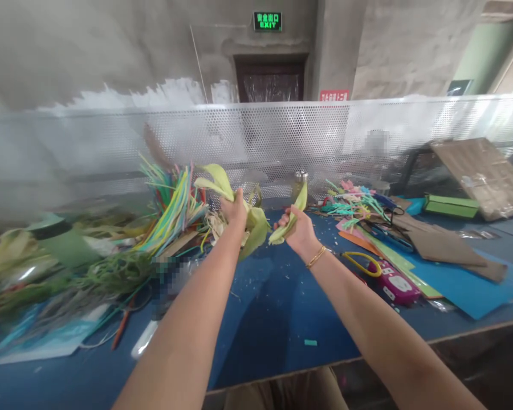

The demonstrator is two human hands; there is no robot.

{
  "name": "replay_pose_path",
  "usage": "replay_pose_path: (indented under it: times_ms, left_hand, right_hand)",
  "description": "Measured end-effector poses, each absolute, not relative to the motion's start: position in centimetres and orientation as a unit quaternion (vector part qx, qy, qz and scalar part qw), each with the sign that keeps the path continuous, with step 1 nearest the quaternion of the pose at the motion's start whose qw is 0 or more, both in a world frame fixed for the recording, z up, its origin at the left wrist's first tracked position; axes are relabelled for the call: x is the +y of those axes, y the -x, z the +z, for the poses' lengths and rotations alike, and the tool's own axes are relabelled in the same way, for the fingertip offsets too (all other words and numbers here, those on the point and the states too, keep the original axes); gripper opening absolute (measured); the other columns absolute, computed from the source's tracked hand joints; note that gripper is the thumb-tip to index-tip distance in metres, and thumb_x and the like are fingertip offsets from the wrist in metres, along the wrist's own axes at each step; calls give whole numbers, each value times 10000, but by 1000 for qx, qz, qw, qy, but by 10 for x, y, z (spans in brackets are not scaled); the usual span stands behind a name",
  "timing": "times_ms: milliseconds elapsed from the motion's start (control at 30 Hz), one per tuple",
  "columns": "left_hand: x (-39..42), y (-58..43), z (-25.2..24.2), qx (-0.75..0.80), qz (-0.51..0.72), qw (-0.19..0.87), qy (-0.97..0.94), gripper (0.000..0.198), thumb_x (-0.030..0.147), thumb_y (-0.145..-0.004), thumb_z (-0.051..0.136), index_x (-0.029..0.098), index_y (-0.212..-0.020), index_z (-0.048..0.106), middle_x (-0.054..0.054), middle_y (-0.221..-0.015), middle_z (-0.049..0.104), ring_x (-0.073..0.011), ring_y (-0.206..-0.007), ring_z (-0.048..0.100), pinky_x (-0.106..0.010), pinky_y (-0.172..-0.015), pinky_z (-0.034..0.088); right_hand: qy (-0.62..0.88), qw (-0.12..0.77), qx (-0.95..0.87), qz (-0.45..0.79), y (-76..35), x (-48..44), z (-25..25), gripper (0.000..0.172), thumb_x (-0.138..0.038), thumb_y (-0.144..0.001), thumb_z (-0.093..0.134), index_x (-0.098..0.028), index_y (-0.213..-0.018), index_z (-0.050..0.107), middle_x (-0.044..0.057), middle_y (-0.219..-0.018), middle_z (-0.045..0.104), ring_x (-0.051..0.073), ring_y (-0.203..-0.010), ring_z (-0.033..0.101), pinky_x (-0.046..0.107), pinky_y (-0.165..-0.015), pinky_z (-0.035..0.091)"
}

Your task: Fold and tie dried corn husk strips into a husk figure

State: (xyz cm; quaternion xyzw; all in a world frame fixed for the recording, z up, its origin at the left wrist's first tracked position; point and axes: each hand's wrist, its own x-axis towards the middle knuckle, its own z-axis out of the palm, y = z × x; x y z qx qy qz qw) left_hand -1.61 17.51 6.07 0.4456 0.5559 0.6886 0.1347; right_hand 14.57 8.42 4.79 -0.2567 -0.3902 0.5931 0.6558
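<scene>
- Green leafy bunch point(256, 230) and smaller green leaf point(301, 198) are held over the blue surface point(277, 302), towards the middle of its far edge; its left and right ends are cut off.
- Mixed pile point(106, 273) at the left end is smeared by blur; a pixelated patch hides part of it.
- Both forearms point(192, 319) slant inward over the near edge.
- The hands are apart: the left hand point(235, 210) grips the bunch, most fingers hidden; the right hand point(300, 229) pinches the leaf, thumb on top.
- Gold bracelet point(316, 257) circles the right wrist.
</scene>
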Motion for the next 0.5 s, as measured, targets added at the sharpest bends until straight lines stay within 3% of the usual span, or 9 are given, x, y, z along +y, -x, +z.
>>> replay_pose_path:
  times_ms: [100,233,433,500]
  left_hand:
    - [181,7,63,573,677,35,-460,735,530,-815,606,72,-1348,389,-267,-1422,426,-339,-1367,355,-457,-1131,254]
    - [187,0,62,572,576,-113,-574,718,519,-856,540,27,-1349,368,-293,-1404,413,-371,-1380,301,-482,-1143,205]
    - [201,4,45,569,326,-173,-735,626,468,-870,506,77,-1352,420,-243,-1327,495,-379,-1271,414,-464,-1079,271]
    - [205,7,34,561,248,-174,-771,676,447,-850,535,115,-1415,372,-214,-1352,497,-368,-1269,424,-466,-1075,267]
  right_hand:
    - [235,650,-305,655,-178,100,39,113,-307,-666,480,-228,-726,426,-21,-596,466,155,-525,471,426,-709,509]
    - [192,723,-237,620,-212,112,37,188,-151,-576,426,-225,-750,428,-28,-642,508,148,-548,521,429,-762,521]
    - [109,855,-162,481,-290,117,58,171,-80,-722,346,-231,-752,422,-38,-654,497,118,-551,536,355,-725,548]
    - [76,871,-150,462,-312,113,61,176,-82,-766,320,-228,-740,414,-34,-664,501,105,-557,548,325,-710,550]
